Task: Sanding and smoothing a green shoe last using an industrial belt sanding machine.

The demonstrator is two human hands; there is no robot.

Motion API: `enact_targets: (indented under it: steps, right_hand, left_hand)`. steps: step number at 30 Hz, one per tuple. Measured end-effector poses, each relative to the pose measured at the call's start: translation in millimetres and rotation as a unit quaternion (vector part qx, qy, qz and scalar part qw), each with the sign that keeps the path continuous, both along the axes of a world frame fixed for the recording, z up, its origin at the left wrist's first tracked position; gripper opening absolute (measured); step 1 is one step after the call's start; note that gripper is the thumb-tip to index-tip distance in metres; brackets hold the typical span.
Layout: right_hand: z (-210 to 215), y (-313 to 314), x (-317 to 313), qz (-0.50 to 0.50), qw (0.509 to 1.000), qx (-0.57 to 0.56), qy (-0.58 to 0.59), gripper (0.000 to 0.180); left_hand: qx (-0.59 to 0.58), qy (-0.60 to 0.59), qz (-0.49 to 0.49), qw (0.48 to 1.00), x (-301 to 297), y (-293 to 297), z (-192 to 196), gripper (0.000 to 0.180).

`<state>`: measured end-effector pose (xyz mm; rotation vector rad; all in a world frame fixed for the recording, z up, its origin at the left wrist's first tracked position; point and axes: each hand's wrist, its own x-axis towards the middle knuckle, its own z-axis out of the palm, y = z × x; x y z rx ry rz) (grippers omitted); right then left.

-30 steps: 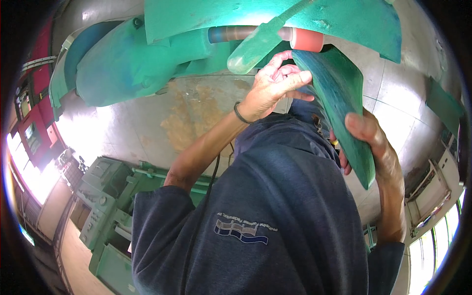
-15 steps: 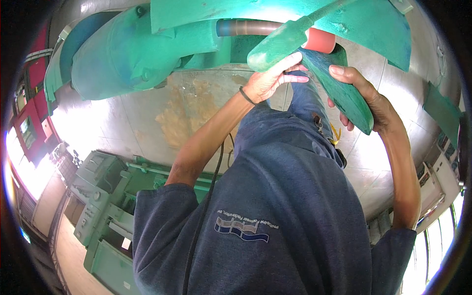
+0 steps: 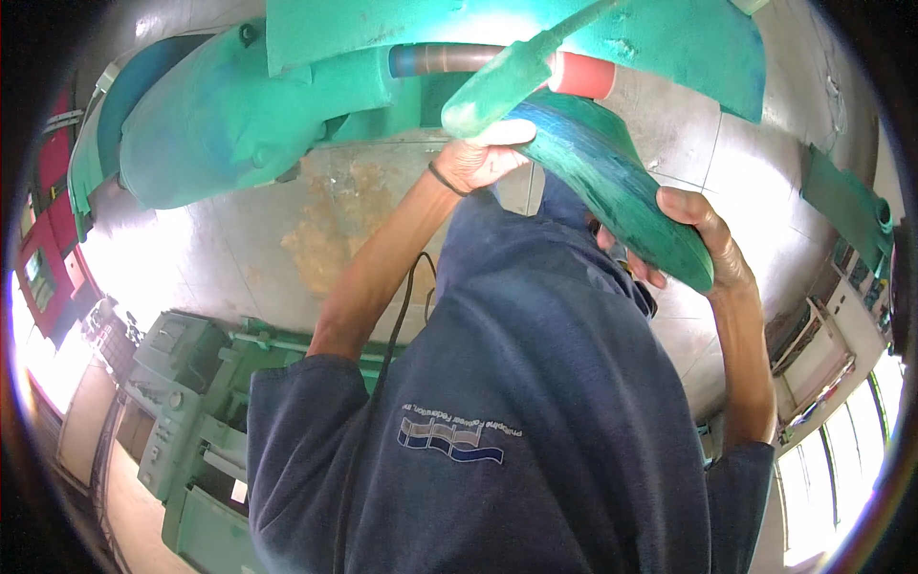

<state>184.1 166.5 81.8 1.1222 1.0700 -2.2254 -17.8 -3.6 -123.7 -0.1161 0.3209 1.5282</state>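
A green, blue-streaked shoe last (image 3: 612, 182) slants across the space in front of me, its narrower end down to the right. Its upper end lies right below a pinkish-red roller (image 3: 583, 76); I cannot tell whether the two touch. My left hand (image 3: 485, 158) holds that upper end, thumb on top. At the lower end my right hand (image 3: 703, 230) has its thumb across the top and fingers curled underneath. The roller sits on a dark metal shaft (image 3: 449, 59) of a green machine. A paddle-shaped green arm (image 3: 497, 86) of the machine hangs just above my left hand.
The machine's rounded green housing (image 3: 206, 124) fills the upper left, and a green hood (image 3: 669, 43) stretches over the roller. Another green machine (image 3: 191, 402) stands at lower left. A black cord (image 3: 368, 421) runs down along my shirt. Tiled floor (image 3: 335, 210) shows a brown stain.
The last has swung flatter, its lower end moving downward, and more of its blue-streaked side shows. Both hands keep hold of it. The whole view has shifted slightly.
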Motion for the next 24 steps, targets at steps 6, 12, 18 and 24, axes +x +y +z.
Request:
enact_targets:
  steps: [6,12,18,24]
  right_hand:
    - [4,-25,-1,-0.012,0.933,0.359,-0.032,0.050]
    - [-8,-15,-17,0.022,0.895,0.444,-0.025,0.042]
    - [-20,-8,-25,0.051,0.897,0.439,-0.024,0.044]
    - [-23,-9,-25,0.036,0.904,0.426,-0.032,0.043]
  left_hand:
    - [-0.108,0.062,0.067,0.990,-23,-7,39,0.087]
    - [-0.242,0.093,0.036,0.965,-34,-8,20,0.081]
    - [-0.124,0.003,-0.010,0.992,-39,-11,5,0.050]
    - [-0.144,-0.057,-0.023,0.988,-46,-12,0,0.047]
